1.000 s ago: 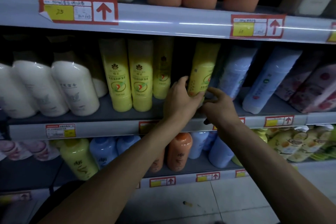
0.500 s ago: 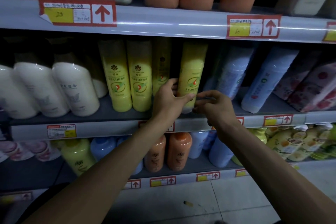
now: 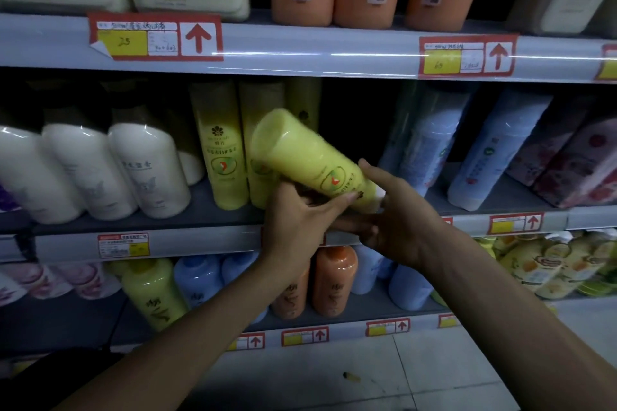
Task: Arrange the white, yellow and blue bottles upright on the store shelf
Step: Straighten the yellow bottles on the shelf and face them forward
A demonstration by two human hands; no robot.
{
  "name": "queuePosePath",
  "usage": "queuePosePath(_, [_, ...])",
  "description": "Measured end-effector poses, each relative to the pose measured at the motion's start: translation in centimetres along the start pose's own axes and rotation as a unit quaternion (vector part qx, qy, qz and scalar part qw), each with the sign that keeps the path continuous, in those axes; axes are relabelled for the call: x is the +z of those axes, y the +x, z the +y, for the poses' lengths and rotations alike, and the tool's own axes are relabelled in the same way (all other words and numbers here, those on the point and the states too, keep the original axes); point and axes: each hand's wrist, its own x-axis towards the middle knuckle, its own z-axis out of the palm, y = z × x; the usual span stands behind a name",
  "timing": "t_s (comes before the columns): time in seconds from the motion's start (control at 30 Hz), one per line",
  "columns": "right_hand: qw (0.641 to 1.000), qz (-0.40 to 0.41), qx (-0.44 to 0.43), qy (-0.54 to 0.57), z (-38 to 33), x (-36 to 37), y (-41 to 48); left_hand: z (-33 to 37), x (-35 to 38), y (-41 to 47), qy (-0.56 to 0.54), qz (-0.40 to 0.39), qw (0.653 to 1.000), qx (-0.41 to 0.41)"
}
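While the middle shelf (image 3: 200,215) carries its rows, the order from its left end runs so: white bottles (image 3: 147,170) leaning back, then upright yellow bottles (image 3: 220,157) — their tops lost in shadow. Just right of these, in front of the shelf's front edge near its middle, a tilted yellow bottle (image 3: 310,160) lies nearly on its side, flat base up and to the left, cap end down and to the right. The left hand (image 3: 297,227) has its fingers curled under the bottle's lower part, thumb on the label; the right hand (image 3: 397,227) cups the cap end, index finger stretched along the side (both hold it). Toward the right end lean blue bottles (image 3: 494,150).
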Motion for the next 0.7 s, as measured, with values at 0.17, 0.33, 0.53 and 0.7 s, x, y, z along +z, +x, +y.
queuePosePath(0.17, [0.999, 0.048, -0.005, 0.000, 0.3, -0.3, -0.7, 1.9, -1.5, -1.7, -0.019, -0.034, 0.999, -0.012])
queuePosePath(0.33, [0.984, 0.023, -0.078, 0.160, -0.5, -0.2, -1.2, 3.3, -2.2, -2.9, -0.047, -0.025, 0.998, -0.025])
queuePosePath(0.53, [0.978, 0.052, -0.148, 0.135, -1.3, -0.1, -2.0, 3.9, -4.4, -2.5, -0.075, -0.021, 0.997, 0.000])
queuePosePath(0.7, [0.973, 0.103, -0.187, 0.085, -1.0, -0.9, -1.3, 3.7, -6.6, -1.2, -0.061, -0.129, 0.989, -0.040])
